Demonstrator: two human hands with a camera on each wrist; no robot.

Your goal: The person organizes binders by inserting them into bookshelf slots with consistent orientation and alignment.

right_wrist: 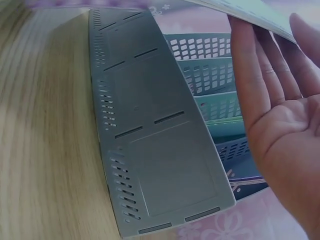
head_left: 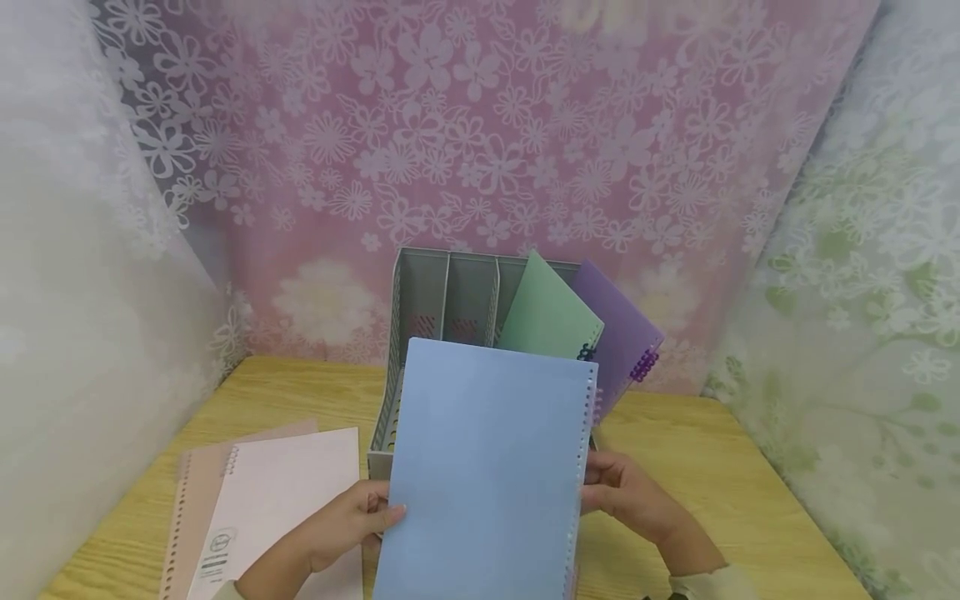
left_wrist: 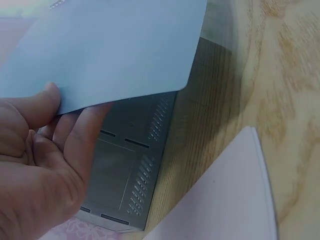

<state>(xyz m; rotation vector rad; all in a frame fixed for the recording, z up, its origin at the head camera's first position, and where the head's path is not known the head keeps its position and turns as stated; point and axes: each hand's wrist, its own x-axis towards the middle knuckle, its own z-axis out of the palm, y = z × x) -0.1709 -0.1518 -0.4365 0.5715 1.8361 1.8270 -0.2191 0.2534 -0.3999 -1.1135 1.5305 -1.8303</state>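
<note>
A blue loose-leaf notebook (head_left: 487, 475) with a row of holes down its right edge is held up in front of the grey file rack (head_left: 420, 292). My left hand (head_left: 348, 521) pinches its left edge, thumb on the front cover and fingers behind. At the holed edge, my right hand (head_left: 630, 496) grips the other side between thumb and fingers. In the right wrist view, the right hand (right_wrist: 285, 110) has its fingers under the notebook beside the rack's front panel (right_wrist: 165, 150). The notebook hides much of the rack's lower part.
A green notebook (head_left: 547, 308) and a purple notebook (head_left: 611, 325) lean in the rack's right compartments. On the wooden table (head_left: 720, 475), left of the rack, a pale pink notebook (head_left: 300, 475) overlaps a tan one (head_left: 193, 492). Flowered curtains (head_left: 480, 125) surround the table.
</note>
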